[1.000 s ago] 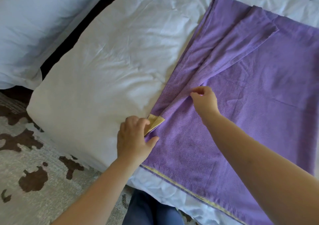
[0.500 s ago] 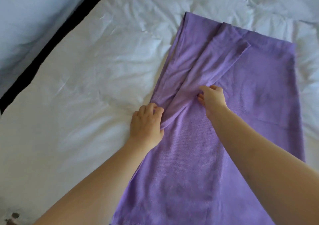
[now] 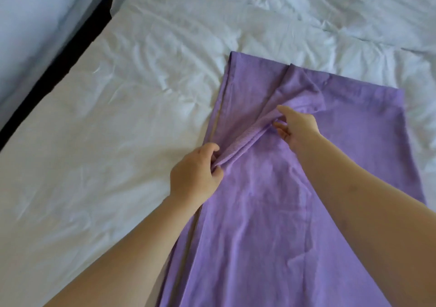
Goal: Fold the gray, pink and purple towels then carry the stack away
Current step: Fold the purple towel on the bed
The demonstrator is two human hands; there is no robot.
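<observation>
The purple towel [image 3: 278, 212] lies lengthways on the white bed, running from the near edge of the view to its far hem. A long flap of it is folded over and bunched into a raised ridge between my hands. My left hand [image 3: 195, 174] pinches the near end of that ridge at the towel's left side. My right hand [image 3: 297, 127] pinches the ridge farther up, thumb on top and fingers under the fold. No gray or pink towel is in view.
The white bed sheet [image 3: 118, 141] is wrinkled and spreads left of and beyond the towel. A dark gap [image 3: 59, 71] runs diagonally at the upper left, with a pale pillow or cushion [image 3: 35, 23] beyond it.
The view has moved forward over the bed; the floor and bed edge are out of sight. Both hands have slid up the flap, and it is lifted into a tighter ridge.
</observation>
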